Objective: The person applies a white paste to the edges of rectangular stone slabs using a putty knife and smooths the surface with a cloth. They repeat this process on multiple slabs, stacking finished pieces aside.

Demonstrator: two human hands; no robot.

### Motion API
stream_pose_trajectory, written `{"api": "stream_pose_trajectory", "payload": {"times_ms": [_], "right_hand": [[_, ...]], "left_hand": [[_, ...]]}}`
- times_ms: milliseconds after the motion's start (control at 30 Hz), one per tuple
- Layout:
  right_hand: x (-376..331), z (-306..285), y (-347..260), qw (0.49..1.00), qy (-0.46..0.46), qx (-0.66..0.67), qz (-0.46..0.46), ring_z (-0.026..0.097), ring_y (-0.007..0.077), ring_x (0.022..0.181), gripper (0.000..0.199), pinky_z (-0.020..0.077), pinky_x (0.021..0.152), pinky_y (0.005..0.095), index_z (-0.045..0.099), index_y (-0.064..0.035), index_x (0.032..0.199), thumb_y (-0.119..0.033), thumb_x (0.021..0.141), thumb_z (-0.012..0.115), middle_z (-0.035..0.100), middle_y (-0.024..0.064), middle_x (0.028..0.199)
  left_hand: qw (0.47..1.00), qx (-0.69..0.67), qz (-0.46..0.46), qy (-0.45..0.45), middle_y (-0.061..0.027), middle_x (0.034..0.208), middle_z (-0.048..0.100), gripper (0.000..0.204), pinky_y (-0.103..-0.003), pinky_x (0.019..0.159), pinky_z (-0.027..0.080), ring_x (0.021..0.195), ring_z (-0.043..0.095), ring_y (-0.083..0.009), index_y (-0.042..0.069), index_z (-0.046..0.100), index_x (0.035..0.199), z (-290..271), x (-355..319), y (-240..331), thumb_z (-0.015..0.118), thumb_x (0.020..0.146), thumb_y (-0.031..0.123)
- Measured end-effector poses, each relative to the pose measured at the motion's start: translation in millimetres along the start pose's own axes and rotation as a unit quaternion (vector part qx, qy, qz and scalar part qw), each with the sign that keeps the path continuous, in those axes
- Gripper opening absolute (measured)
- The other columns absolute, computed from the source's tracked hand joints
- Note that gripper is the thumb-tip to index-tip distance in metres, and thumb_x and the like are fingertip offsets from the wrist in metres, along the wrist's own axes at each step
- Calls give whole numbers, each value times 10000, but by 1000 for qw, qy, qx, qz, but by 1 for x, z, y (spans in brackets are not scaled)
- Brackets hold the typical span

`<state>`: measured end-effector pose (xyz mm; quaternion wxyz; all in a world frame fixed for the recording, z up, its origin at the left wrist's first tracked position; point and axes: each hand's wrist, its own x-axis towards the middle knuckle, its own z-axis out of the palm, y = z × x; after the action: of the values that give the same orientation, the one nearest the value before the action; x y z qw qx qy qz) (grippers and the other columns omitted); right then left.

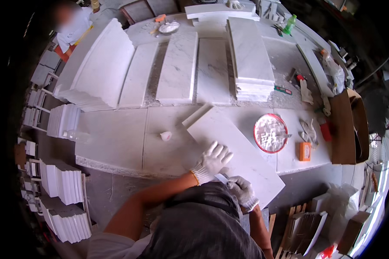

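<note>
A white marble slab [242,149] lies at an angle across the bench, its near corner jutting past the front edge. My left hand [214,163], in a white knitted glove, lies on the slab's left side with the fingers spread. Also gloved, my right hand [243,191] is closed at the slab's near edge. From its fingers sticks out a flat, pale blade [221,178], like a scraper's; the handle is hidden in the grip. To the right of the slab stands a red-rimmed tub [270,133] of white paste, with a tool resting on its rim.
Marble stacks [251,56] line the far bench, beside a tall slab stack [101,64]. Right of the tub are an orange box [304,151], loose gloves [309,133] and a cardboard box [350,127]. A white lump [165,136] lies left. A person [75,32] is far left.
</note>
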<state>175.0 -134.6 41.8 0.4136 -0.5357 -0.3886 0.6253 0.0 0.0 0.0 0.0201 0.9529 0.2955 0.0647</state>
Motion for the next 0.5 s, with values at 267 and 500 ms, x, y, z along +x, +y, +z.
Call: {"api": "stream_pose_trajectory", "payload": {"times_ms": [267, 500], "right_hand": [[-10, 0, 15, 997, 38, -51, -34, 596, 97, 812, 157, 495, 761, 253, 672, -4, 1091, -99, 974, 628, 668, 17, 907], [12, 6, -3, 957, 251, -138, 49, 619, 173, 676, 199, 502, 634, 323, 692, -1, 1073, -131, 929, 647, 660, 96, 810]], "left_hand": [[997, -70, 19, -7, -89, 1148, 644, 490, -505, 1154, 335, 1114, 593, -241, 111, 616, 1268, -67, -29, 0, 703, 826, 303], [990, -109, -66, 59, -54, 1160, 648, 343, -504, 1148, 325, 1162, 561, -252, 103, 652, 1210, -47, -78, -19, 647, 910, 269]]}}
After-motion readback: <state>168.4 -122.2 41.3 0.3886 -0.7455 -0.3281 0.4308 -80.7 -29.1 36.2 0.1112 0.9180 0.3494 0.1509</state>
